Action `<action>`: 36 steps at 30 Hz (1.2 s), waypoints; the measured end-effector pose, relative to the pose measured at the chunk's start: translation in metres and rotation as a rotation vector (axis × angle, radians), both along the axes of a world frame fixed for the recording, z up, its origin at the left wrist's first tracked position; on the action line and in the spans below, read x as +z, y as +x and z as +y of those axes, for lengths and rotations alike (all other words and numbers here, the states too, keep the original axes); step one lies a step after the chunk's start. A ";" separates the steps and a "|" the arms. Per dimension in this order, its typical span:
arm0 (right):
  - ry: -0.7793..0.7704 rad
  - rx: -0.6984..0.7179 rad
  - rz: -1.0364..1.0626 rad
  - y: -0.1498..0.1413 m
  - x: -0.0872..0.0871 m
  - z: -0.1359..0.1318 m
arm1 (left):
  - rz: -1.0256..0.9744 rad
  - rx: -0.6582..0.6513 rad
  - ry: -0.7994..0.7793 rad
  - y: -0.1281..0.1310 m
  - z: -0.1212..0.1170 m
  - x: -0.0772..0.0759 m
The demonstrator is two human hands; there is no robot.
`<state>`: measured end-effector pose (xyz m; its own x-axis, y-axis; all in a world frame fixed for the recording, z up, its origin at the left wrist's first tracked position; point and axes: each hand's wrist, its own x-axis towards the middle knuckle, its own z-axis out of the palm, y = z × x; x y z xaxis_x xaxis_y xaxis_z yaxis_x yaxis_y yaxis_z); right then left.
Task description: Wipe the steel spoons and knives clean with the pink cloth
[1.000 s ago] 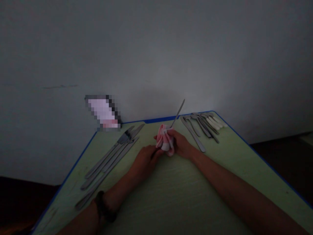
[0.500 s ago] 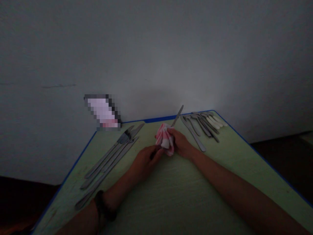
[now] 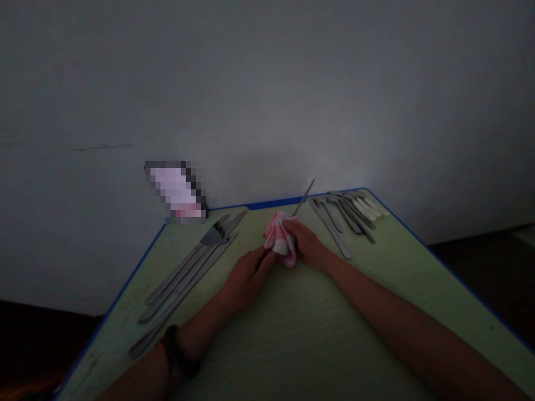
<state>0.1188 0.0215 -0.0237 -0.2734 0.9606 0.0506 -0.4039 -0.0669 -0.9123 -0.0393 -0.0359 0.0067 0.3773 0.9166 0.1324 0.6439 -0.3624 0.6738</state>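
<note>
A pink-and-white cloth [image 3: 281,236] is bunched around a table knife, whose narrow metal end [image 3: 305,196] sticks out toward the upper right. My right hand [image 3: 307,242] is closed on the cloth, its thumb pressing from above beside the bare metal. Lower down and to the left, my left hand [image 3: 251,275] is closed where the knife's line runs into it; its fingertips and the handle are hidden under the cloth. Both hands are just above the green tabletop [image 3: 292,345]. A loose knife [image 3: 334,234] lies right of my right hand.
Several long knives and similar cutlery [image 3: 188,273] lie at the left. Spoons and forks [image 3: 349,211] and white-handled pieces [image 3: 365,209] are at the back right. A blurred-out phone-like device [image 3: 175,189] leans against the wall [image 3: 267,100] behind the table.
The knife has turned in the cloth, so its bare end looks thinner now. The cloth and my left hand have shifted slightly; the cutlery on the table is unchanged.
</note>
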 end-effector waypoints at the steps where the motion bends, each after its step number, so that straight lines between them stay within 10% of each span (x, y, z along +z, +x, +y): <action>1: 0.009 0.006 -0.016 0.000 0.002 -0.001 | 0.009 -0.002 0.002 0.000 0.000 -0.001; 21: -0.156 0.001 0.166 -0.001 0.001 0.004 | 0.160 -0.131 0.054 -0.002 0.001 -0.002; 36: -0.064 -0.030 -0.068 0.001 0.003 -0.002 | 0.184 -0.073 0.077 0.000 0.001 -0.003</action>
<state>0.1203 0.0194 -0.0205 -0.2451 0.9691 -0.0290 -0.3438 -0.1148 -0.9320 -0.0393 -0.0345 0.0038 0.4662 0.8760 0.1238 0.7238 -0.4582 0.5159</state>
